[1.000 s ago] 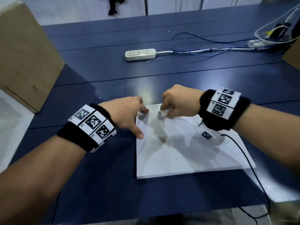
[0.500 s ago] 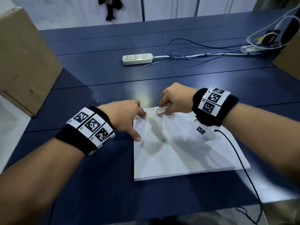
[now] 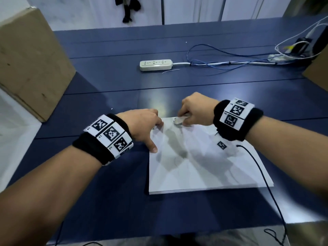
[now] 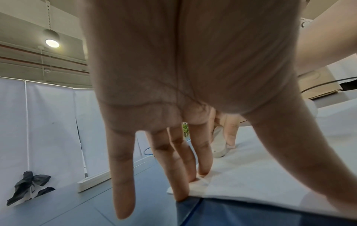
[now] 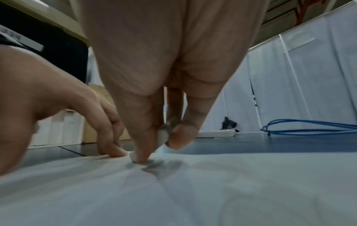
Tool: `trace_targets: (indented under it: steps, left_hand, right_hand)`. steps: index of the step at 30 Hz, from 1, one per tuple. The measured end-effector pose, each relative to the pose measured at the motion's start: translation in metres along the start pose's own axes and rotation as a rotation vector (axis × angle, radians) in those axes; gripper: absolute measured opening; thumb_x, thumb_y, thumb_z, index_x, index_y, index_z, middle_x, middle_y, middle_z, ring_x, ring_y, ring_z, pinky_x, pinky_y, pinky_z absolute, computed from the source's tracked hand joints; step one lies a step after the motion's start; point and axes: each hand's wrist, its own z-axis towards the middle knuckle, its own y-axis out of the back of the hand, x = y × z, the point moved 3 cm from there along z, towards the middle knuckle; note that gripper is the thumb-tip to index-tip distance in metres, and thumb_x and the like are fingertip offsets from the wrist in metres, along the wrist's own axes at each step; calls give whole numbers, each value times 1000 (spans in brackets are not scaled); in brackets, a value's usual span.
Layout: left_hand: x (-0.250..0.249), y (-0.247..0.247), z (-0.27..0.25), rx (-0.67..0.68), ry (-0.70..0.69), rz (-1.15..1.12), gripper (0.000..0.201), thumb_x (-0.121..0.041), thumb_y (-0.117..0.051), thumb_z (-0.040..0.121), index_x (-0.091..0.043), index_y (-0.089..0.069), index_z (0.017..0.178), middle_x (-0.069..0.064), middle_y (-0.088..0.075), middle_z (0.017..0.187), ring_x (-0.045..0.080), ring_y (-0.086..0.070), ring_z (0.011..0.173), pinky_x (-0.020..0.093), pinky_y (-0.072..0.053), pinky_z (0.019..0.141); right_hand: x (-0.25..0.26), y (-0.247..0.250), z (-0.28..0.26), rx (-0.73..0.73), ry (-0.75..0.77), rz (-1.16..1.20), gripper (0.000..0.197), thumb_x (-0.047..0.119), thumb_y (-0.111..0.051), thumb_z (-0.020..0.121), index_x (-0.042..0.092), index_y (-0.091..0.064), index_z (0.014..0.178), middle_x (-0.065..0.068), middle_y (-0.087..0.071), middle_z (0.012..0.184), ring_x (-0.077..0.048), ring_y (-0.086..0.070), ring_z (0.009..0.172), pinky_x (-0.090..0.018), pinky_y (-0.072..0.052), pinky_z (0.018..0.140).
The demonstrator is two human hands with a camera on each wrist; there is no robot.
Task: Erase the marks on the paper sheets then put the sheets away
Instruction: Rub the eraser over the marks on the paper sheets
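A stack of white paper sheets [image 3: 200, 171] lies on the dark blue table [image 3: 106, 82]. My left hand [image 3: 142, 125] presses the stack's far left corner flat, with straight fingers [image 4: 181, 175] and the thumb spread along the left edge. My right hand [image 3: 193, 110] pinches a small white eraser [image 3: 178, 120] between thumb and fingers and holds its tip on the paper near the far edge. The eraser [image 5: 162, 137] touches the sheet [image 5: 193, 191] beside dark marks [image 5: 152, 165]. The eraser [image 4: 219, 142] also shows behind my left fingers.
A white power strip [image 3: 156, 65] with blue and white cables [image 3: 221, 63] lies further back. A large cardboard box [image 3: 30, 63] stands at the left and another box corner [image 3: 317, 71] at the right. A black wire [image 3: 262, 174] trails from my right wrist across the paper.
My right hand with the eraser has moved slightly toward the far edge of the sheet. My left hand stays pressed on the corner.
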Motion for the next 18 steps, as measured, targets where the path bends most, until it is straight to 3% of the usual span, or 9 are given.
trace_targets:
  steps: [4, 6, 10, 13, 16, 18]
  left_hand:
    - [0, -1, 1, 3, 7, 4, 82, -63, -83, 54, -26, -58, 123, -9, -44, 107, 19, -55, 100, 41, -52, 83]
    - [-1, 1, 1, -5, -3, 8, 85, -63, -83, 55, -25, -57, 126, -7, -46, 112, 18, -54, 101, 40, -52, 84]
    - [-2, 1, -1, -6, -13, -5, 80, -61, -83, 57, -25, -58, 124, -8, -44, 107, 15, -50, 93, 37, -50, 84]
    - [-2, 1, -2, -10, -14, -1, 82, -61, -83, 58, -26, -56, 127, -7, -44, 108, 17, -53, 97, 34, -49, 81]
    - [-1, 1, 1, -16, -1, 7, 74, -61, -83, 56, -25, -59, 117, -9, -42, 104, 17, -53, 98, 33, -47, 77]
    - [0, 0, 2, -17, 1, 5, 78, -63, -83, 54, -24, -59, 118, -8, -46, 107, 17, -54, 98, 36, -50, 80]
  right_hand:
    - [21, -8, -34, 137, 190, 54, 28, 30, -75, 76, 23, -75, 103, 2, -64, 96, -15, -53, 78, -23, -39, 72]
    - [24, -8, -40, 198, 209, 67, 28, 33, -75, 77, 25, -75, 103, 5, -64, 95, -13, -53, 78, -25, -43, 73]
    - [5, 4, -5, 52, 66, 4, 27, 30, -74, 75, 20, -76, 100, -5, -69, 91, -26, -62, 86, -32, -49, 76]
    - [-6, 5, 5, -4, 8, -4, 24, 31, -72, 77, 22, -76, 98, -5, -67, 89, -29, -61, 85, -32, -48, 74]
    - [3, -3, -17, 19, 128, 37, 26, 28, -74, 76, 22, -76, 101, -2, -66, 96, -20, -58, 80, -23, -38, 71]
    - [13, -8, -34, 121, 204, 109, 27, 29, -75, 76, 23, -76, 102, 3, -65, 96, -9, -49, 73, -20, -37, 70]
